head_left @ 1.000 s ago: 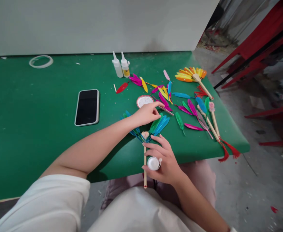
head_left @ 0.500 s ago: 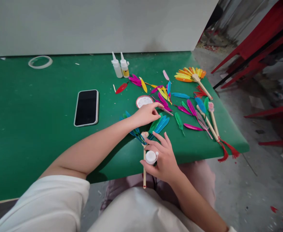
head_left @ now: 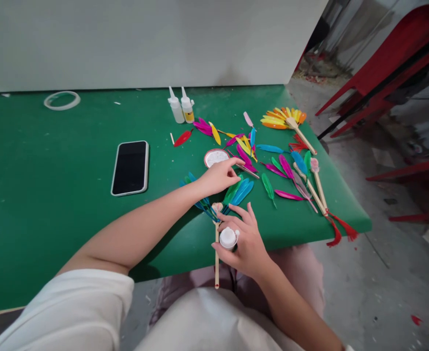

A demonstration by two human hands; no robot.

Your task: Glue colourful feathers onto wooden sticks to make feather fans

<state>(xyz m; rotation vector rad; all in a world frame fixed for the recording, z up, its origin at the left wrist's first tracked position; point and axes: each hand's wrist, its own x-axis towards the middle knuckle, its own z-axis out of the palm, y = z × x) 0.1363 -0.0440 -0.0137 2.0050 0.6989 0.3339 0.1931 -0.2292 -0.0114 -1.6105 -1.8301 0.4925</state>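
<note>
My left hand (head_left: 218, 177) reaches across the green table (head_left: 53, 214), fingers pinched on a thin stick (head_left: 249, 170) beside a round white lid (head_left: 215, 157). Under that hand lies a fan of blue and green feathers (head_left: 238, 192) fixed to a wooden stick (head_left: 216, 253) that juts over the table's front edge. My right hand (head_left: 245, 241) holds a small white pot (head_left: 228, 237) against that stick, with its other fingers spread toward the feathers.
Loose coloured feathers (head_left: 243, 146) are strewn right of centre, with a finished orange and yellow fan (head_left: 283, 118) and more feather sticks with red tassels (head_left: 340, 229). Two glue bottles (head_left: 181, 106), a black phone (head_left: 130, 167) and a tape ring (head_left: 61, 100) lie farther off. Red chairs (head_left: 390, 53) stand at right.
My right hand with the white pot has moved up the stick toward the feather fan. My left hand stays by the white lid.
</note>
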